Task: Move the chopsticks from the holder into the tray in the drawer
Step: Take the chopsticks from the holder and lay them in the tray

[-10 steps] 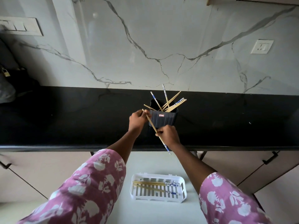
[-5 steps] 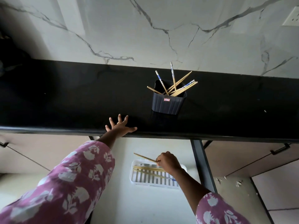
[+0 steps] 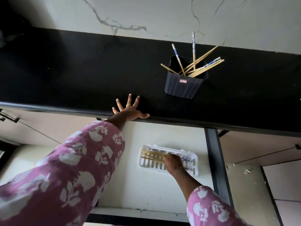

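Reaching down into the open drawer (image 3: 146,190), the right hand (image 3: 173,163) now lies over the white slotted tray (image 3: 194,172), where half a second ago it was carrying one chopstick above that tray; whether its fingers have let go or are curled round the stick cannot be told, since the back of the hand hides them. Several chopsticks in the tray (image 3: 152,156) lie side by side along its length, their wooden ends showing to the left of the hand. The left hand (image 3: 130,111), which a second ago was at the holder's rim, now rests flat on the front edge of the black countertop (image 3: 81,70) with its fingers spread wide, holding nothing. That probably means one more stick is delivered, yet the task is far from finished: the dark ribbed holder (image 3: 185,86) stands upright on the counter, well apart from the tray, with a loose fan of chopsticks in the holder (image 3: 203,66) leaning mostly to the right. Behind the counter rises a pale marble wall (image 3: 146,12) veined in grey, and closed cabinet fronts flank the drawer.
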`<state>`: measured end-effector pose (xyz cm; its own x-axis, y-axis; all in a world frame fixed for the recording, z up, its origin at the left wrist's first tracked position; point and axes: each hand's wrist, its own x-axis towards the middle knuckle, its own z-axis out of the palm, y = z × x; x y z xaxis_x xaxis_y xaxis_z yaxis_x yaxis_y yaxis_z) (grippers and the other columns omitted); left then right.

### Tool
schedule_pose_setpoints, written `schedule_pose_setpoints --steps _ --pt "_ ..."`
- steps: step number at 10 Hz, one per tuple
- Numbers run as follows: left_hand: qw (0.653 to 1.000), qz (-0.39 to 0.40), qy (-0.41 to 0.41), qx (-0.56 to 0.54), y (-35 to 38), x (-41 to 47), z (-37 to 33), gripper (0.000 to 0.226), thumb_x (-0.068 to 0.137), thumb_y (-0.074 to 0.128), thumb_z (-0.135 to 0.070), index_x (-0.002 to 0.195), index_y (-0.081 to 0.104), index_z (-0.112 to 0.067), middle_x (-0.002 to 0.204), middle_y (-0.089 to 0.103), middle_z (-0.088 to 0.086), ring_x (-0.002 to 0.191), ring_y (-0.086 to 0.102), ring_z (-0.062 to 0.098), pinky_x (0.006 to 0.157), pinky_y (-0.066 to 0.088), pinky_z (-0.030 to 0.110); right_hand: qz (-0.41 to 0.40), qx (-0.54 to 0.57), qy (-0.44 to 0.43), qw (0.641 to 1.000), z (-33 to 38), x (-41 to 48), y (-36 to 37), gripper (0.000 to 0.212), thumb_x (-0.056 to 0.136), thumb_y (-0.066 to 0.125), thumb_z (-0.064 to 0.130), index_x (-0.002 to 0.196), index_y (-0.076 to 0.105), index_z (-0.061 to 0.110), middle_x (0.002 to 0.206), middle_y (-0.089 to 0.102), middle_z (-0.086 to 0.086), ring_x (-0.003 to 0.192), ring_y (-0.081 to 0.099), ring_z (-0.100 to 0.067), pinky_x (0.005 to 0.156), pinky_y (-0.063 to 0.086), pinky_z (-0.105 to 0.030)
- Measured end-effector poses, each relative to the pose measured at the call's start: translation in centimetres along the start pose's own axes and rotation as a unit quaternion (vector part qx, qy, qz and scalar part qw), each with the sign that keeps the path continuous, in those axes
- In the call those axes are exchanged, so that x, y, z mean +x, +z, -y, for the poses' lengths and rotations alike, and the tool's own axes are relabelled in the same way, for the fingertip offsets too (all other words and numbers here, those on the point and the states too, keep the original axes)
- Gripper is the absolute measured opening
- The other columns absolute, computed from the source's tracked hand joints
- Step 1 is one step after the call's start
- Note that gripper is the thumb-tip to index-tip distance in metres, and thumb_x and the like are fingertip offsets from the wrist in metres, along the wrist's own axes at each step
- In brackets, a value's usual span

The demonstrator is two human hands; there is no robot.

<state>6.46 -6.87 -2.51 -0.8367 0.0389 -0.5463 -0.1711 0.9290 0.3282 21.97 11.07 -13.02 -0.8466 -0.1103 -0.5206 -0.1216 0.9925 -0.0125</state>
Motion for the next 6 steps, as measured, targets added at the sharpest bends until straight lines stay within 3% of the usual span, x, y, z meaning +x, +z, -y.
schedule_pose_setpoints --steps 2,6 --pt "1.0 0.011 -0.001 -0.003 -0.2 0.2 0.0 0.1 0.075 0.059 -0.068 0.145 -0.01 -0.049 0.152 -0.029 -0.018 0.137 -0.032 0.041 0.109 -0.007 0.063 -0.004 -0.01 -0.017 1.0 0.3 1.1 0.0 0.029 0.085 0.049 -0.005 0.105 0.067 0.008 0.114 0.065 -0.014 0.114 0.058 -0.034 0.086 0.049 -0.036" --pt "1.0 0.013 -0.004 -0.004 -0.1 0.5 0.2 0.101 0.075 0.059 -0.067 0.145 -0.011 -0.049 0.152 -0.03 -0.017 0.136 -0.032 0.042 0.109 -0.008 0.063 -0.047 -0.046 -0.046 0.997 0.7 1.0 -0.9 0.032 0.079 0.051 -0.012 0.103 0.067 0.002 0.107 0.068 -0.017 0.109 0.06 -0.035 0.084 0.05 -0.037"
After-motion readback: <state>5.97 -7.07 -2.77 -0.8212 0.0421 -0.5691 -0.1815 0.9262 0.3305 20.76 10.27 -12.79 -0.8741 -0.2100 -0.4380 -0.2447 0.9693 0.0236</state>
